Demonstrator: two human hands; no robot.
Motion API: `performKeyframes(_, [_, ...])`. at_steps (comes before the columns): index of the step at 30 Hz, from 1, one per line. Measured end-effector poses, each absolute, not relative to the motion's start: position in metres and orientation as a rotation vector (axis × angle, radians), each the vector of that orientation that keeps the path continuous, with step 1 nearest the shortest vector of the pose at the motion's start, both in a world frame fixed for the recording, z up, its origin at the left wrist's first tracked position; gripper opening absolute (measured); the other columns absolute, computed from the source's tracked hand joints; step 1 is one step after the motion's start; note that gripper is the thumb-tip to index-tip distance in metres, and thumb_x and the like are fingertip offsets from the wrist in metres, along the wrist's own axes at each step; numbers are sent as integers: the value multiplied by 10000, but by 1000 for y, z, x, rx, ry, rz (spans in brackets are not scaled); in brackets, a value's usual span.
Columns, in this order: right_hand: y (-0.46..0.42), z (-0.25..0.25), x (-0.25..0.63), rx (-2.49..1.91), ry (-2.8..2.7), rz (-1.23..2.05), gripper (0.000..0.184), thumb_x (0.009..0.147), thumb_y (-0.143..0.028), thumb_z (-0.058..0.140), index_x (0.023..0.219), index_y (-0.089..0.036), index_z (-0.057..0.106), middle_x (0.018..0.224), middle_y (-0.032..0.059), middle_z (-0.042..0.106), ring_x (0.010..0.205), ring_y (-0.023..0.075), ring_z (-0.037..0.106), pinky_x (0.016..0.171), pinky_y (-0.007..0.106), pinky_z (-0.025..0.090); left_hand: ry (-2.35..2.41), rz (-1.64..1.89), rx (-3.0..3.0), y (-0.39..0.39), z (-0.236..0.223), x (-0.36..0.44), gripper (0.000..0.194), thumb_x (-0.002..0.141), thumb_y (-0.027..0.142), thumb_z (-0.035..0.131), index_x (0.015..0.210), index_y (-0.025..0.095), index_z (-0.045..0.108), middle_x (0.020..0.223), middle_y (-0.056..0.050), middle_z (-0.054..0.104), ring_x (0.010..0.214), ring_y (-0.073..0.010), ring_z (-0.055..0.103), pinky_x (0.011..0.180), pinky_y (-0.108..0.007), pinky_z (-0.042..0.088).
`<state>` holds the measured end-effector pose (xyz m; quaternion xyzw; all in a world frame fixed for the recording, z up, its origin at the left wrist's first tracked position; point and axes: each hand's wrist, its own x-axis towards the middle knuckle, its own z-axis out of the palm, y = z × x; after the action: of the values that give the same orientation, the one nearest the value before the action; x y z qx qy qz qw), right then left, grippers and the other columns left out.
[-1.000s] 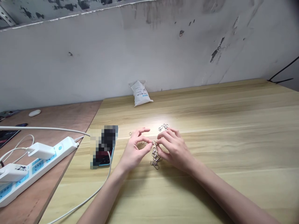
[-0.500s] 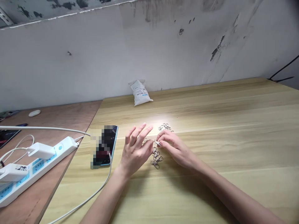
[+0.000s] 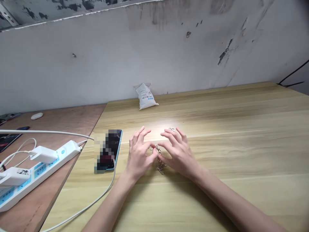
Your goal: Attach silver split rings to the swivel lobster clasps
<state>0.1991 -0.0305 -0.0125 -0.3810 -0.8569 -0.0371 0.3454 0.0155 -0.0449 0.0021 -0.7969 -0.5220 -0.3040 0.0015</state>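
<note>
Left hand (image 3: 138, 158) and right hand (image 3: 178, 154) half-closed over metal clasps (image 3: 159, 166); grip on any unclear; more clasps (image 3: 172, 130) lay beyond them on the desk (image 3: 229, 154).

**Pale grain, silver glints, blue trim**

The worktop (image 3: 217, 193) is pale yellow wood with long tan streaks. The clasps (image 3: 160, 167) are silver. The wall (image 3: 154, 58) is off-white, blotched black. The power strip (image 3: 41, 170) is white with blue panels. The phone (image 3: 108, 151) has a blue edge. The bag (image 3: 146, 96) is white with a black barcode.
</note>
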Motion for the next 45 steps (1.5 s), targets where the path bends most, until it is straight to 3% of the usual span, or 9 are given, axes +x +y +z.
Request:
performKeyframes(2, [-33,-15,194,-988,-2224,-208,63,903,-230,586,926,-231,644,1186,102,641,1267,274,498,1132,563,259,-1654,-959,-2514,-46,3,18,62,809,177,638,770,221,657,1349,-71,554,1370,-335,359,1056,-571,321])
performKeyframes(9, [-37,-15,192,-1029,-2232,-270,156,920,-190,525,807,-212,631,1157,96,651,1314,266,456,1160,550,224,-1602,-914,-2559,-46,2,19,91,838,189,608,765,211,658,1342,-78,562,1373,-327,365,1077,-568,323])
performKeyframes(13, [-34,-15,197,-1118,-2260,-75,142,912,-225,519,843,-199,640,1212,105,624,1361,287,394,1162,552,212,-1447,-910,-2579,-44,1,17,104,830,172,598,761,205,669,1364,-72,554,1386,-305,371,1129,-551,287])
performKeyframes(18, [-32,-15,199,-1161,-2228,-19,185,913,-251,512,1022,-194,651,1310,119,572,1401,294,333,1160,557,207,-1454,-963,-2577,-44,1,15,104,822,160,599,765,210,671,1374,-67,548,1407,-291,356,1156,-557,259])
performKeyframes(23, [-35,-14,194,-1121,-2219,-88,180,906,-306,553,993,-201,671,1285,113,598,1376,288,376,1170,544,190,-1448,-1018,-2583,-44,2,16,98,822,148,601,788,207,672,1366,-67,555,1412,-286,354,1168,-550,250])
performKeyframes(32, [-37,-16,191,-1114,-2281,-221,226,949,-186,466,861,-172,673,1111,109,666,1280,275,486,1158,529,231,-1363,-1055,-2498,-45,3,19,83,822,155,621,779,208,668,1315,-69,592,1354,-284,427,1142,-534,285])
performKeyframes(38, [-40,-17,190,-966,-2392,-97,211,943,-196,471,897,-179,675,1138,98,650,1275,261,478,1155,525,244,-1374,-941,-2395,-39,4,8,77,840,176,616,807,212,675,1288,-76,612,1322,-284,461,1128,-522,312])
performKeyframes(45, [-24,-17,209,-1057,-2389,-48,196,937,-229,511,850,-195,683,1131,101,641,1250,269,482,1099,487,326,-1520,-510,-2459,-28,1,-14,93,849,182,591,784,190,657,1266,-113,611,1316,-305,458,1086,-525,368])
